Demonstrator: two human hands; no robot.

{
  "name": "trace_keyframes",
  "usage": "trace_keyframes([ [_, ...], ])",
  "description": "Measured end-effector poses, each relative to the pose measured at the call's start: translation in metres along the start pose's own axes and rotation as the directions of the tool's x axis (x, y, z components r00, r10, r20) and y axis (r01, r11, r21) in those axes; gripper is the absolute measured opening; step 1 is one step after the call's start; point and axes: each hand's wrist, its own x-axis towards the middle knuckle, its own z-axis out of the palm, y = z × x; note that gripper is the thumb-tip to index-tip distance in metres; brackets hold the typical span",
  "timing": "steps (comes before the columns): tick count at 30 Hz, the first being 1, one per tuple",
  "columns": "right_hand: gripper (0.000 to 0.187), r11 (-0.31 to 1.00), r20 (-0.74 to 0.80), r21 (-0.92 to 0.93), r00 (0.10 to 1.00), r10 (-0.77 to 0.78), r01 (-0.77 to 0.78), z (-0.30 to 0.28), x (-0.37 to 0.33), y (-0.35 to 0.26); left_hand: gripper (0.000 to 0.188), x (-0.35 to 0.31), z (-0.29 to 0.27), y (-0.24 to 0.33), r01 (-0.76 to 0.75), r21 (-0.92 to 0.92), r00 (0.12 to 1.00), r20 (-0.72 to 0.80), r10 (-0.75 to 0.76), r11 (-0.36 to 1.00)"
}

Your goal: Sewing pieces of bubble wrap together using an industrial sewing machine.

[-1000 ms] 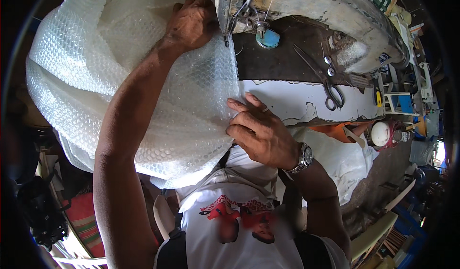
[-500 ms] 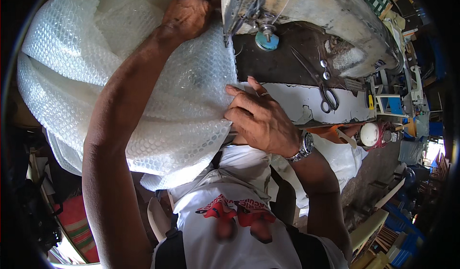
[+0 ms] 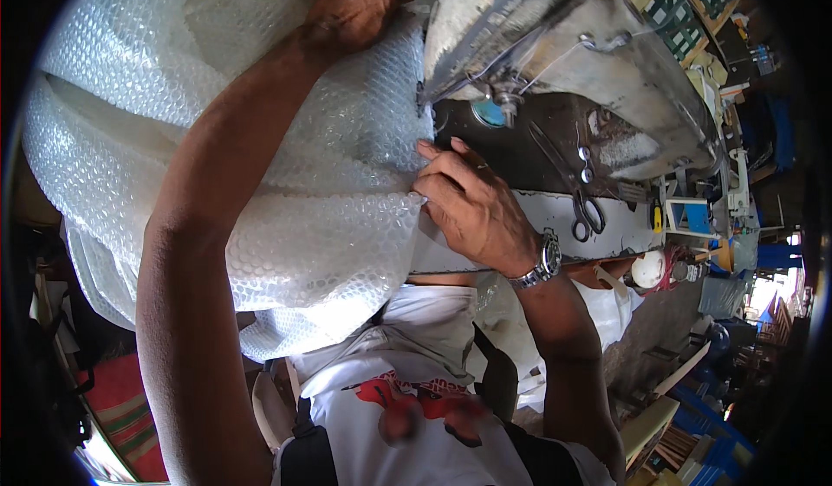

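A large sheet of clear bubble wrap [image 3: 321, 252] drapes over the left of the work table and hangs toward my lap. Its right edge runs beside the needle area of a worn, pale sewing machine [image 3: 555, 61]. My left hand [image 3: 360, 9] is at the far part of that edge, fingers bent and closed on the wrap, partly cut off by the frame top. Nearer me, my right hand [image 3: 481, 213], with a wristwatch [image 3: 546, 259], grips the near right corner of the wrap, its thumb hidden. The machine's foot partly shows at the edge between both hands.
Black-handled scissors [image 3: 588, 216] lie on the table right of my right hand, beside small metal bobbins [image 3: 586, 165]. A yellow-handled tool [image 3: 657, 217] lies near the table's right end. Beyond are stacked wooden pieces [image 3: 685, 443] and a white round object [image 3: 648, 269].
The view has shifted, so the machine and table sit lower in the picture. My left hand has moved slightly up and right; my right hand stays at the wrap's corner.
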Motion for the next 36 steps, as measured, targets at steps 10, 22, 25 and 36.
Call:
trace_keyframes([
  [10,0.023,0.991,-0.063,-0.025,0.989,0.132,-0.133,0.0,0.014,-0.001,0.023,0.016,0.001,-0.004,-0.083,0.224,0.996,0.057,0.072,0.971],
  [22,0.033,0.988,-0.138,-0.024,0.98,0.146,-0.151,0.004,0.023,0.002,0.025,0.024,-0.022,-0.007,-0.061,0.081,0.967,-0.243,0.079,0.995],
  [25,0.035,0.986,-0.133,-0.018,0.978,0.159,-0.163,0.004,0.019,0.004,0.031,0.029,-0.034,-0.002,0.09,-0.045,0.989,-0.113,-0.094,0.995],
  [36,0.027,0.984,-0.361,0.131,0.919,0.159,-0.119,-0.006,0.011,-0.01,0.023,-0.044,-0.125,0.097,-0.215,0.313,0.961,0.238,0.143,0.925],
])
